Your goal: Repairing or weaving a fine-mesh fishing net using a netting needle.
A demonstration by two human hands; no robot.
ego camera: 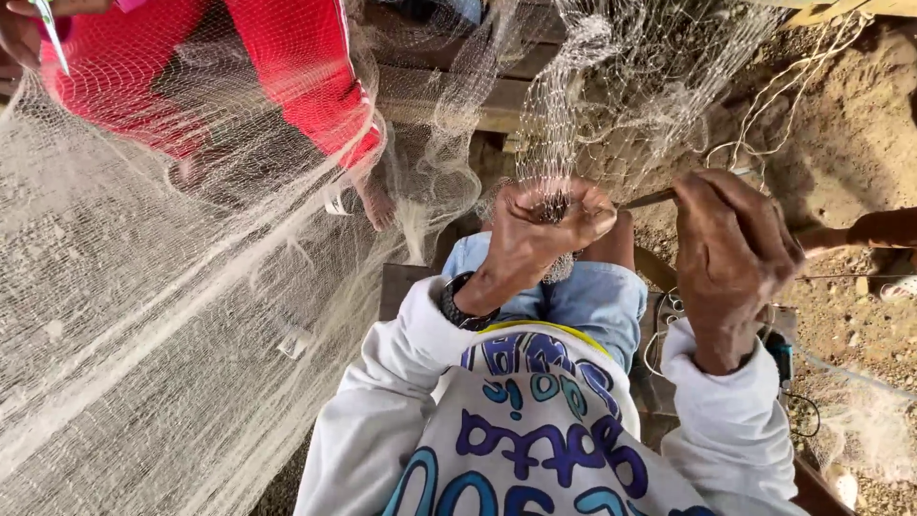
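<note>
My left hand pinches a bunched part of a pale fishing net just above my knee in blue jeans. A dark watch sits on that wrist. My right hand is closed around a thin netting needle, whose tip points left toward the pinched mesh. The two hands are a short gap apart. More net hangs down from above into my left fingers. My sleeves are white.
Another person in red clothing sits at the upper left behind the spread net, a bare foot showing. Wooden planks lie at the top. Sandy ground and loose twine are at the right.
</note>
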